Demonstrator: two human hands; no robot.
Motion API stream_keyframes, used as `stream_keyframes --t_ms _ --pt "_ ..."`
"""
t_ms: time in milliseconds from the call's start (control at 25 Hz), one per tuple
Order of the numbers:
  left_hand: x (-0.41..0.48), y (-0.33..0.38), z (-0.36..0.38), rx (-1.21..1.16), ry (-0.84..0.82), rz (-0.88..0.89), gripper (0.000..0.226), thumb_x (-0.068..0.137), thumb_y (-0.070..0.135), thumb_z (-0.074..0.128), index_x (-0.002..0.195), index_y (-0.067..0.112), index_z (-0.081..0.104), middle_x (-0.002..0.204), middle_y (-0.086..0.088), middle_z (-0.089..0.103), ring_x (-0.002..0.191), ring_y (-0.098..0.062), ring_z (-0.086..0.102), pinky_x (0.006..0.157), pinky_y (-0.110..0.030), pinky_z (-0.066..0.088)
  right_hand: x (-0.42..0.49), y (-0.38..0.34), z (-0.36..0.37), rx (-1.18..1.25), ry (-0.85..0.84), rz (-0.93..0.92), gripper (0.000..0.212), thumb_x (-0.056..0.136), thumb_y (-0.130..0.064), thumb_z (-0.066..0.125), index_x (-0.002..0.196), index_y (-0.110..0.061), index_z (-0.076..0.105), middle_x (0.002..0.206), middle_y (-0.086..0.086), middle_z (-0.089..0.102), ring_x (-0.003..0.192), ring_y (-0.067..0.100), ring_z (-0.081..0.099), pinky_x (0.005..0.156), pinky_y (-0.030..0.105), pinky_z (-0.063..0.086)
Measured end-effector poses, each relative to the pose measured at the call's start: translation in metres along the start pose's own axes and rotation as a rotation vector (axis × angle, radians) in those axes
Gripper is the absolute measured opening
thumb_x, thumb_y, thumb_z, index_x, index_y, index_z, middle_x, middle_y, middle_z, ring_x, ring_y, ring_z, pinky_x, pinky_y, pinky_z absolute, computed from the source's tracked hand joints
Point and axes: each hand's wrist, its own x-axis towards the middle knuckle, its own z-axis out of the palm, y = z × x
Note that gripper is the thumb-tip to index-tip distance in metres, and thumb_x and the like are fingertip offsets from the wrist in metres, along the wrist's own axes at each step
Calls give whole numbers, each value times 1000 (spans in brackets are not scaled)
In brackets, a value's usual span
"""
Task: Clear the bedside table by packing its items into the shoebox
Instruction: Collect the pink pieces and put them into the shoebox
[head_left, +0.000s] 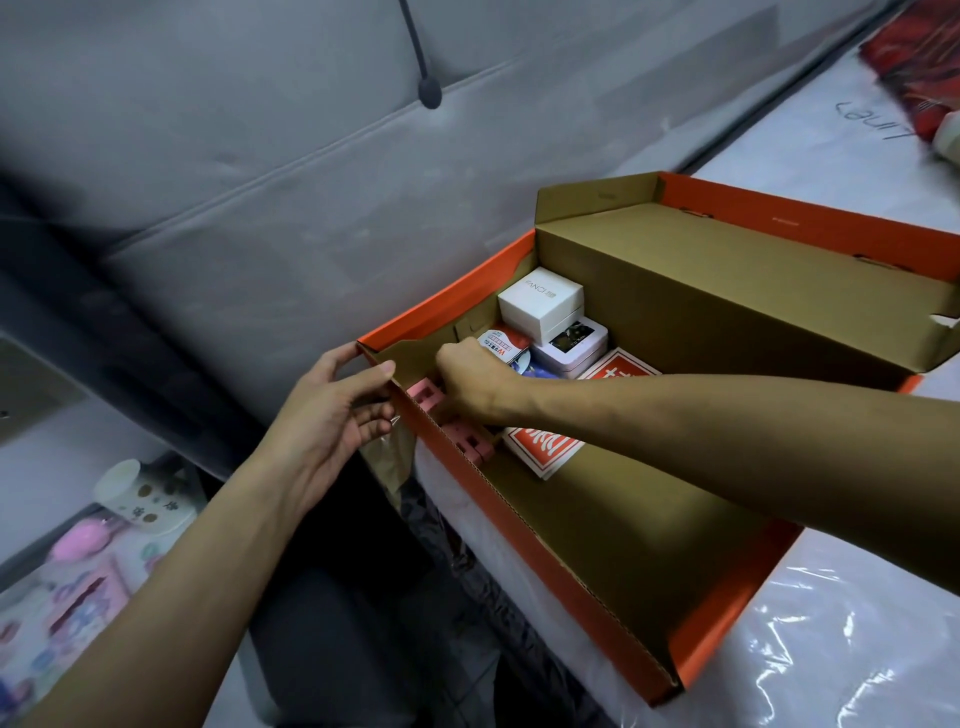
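Bedside table (52, 467): lower left, blurred, cup (124, 483) on it.
Left hand (332, 410): fingers loosely apart, touching the shoebox (587, 587) corner.
Right hand (467, 379): inside the box, fingers curled over pink blocks (462, 441); grasp unclear.
Shoebox: open, on a plastic-wrapped mattress (857, 649).

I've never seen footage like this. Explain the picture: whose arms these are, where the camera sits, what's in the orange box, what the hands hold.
No machine here: these are a person's bare arms, filmed by one wide-angle camera worn on their head, looking down. An orange shoebox, lid open, sits on a plastic-wrapped mattress. Inside lie a white box, a white tin, a red-and-white packet and pink pieces. The left hand touches the box's near corner with loose fingers. The right hand reaches inside, fingers curled above the pink pieces; whether it holds anything is hidden. Lower left, blurred, stands a cup.
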Motion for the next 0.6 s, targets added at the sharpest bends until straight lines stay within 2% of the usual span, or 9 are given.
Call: stream_keyframes --t_ms 80,240,400,520,600 --pt "0 -1 0 -5 -1 -1 45 89 6 66 131 16 53 65 -7 63 48 -13 56 43 -20 48 0 1 -1 17 7 -2 36 78 -20 78 60 -25 47 57 -16 45 54 4 55 34 4 27" --pt "2 -2 -2 -14 -4 -7 45 89 6 67 130 18 54 65 -6 62 48 -13 56 43 -20 48 3 -1 -2 36 -13 14 17 77 -20 79 75 -16 62 60 -15 48 53 0 49 43 5 29" --pt "4 -2 -3 -13 -10 -9 45 88 7 67 130 19 54 64 -5 63 48 -13 56 43 -20 48 4 -2 -2 7 -14 62 29 69 -26 85 84 -6 70 69 -4 58 60 9 55 51 14 40" --pt "4 -1 -4 -9 -13 -15 44 88 6 67 128 19 54 64 -5 63 48 -13 56 43 -20 48 4 -4 -5 -16 -34 86 32 67 -27 87 84 -4 71 66 -3 56 59 10 53 47 13 35" --pt "4 -1 -4 -12 -11 -19 43 88 6 67 127 19 55 63 -6 64 47 -12 56 42 -20 48 3 -5 -8 -24 -49 93 36 68 -29 86 89 -4 72 74 2 64 63 12 57 52 16 41"
